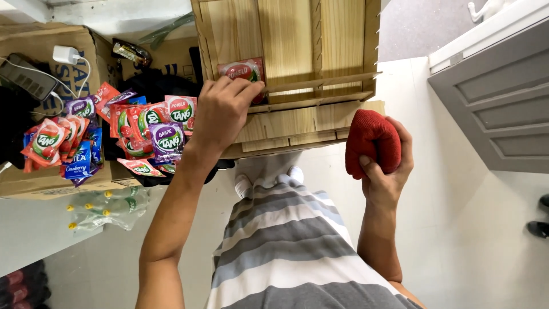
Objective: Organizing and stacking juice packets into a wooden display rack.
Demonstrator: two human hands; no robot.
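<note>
Left hand (pixel 222 111) on red sachet (pixel 242 70) in wooden rack (pixel 320 51); sachet pile (pixel 114 134) beside

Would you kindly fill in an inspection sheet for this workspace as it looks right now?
Surface: pale floor under the standing person.
Job's things: wooden rack with slatted shelves; one red sachet stands in it.
Clutter: pile of coloured sachets on a cardboard box; plastic bottles below.
Hands: left hand touches the red sachet; right hand grips a red cloth.
Cables: white charger with its cord.
Surroundings: grey panelled door; dark shoes.
</note>
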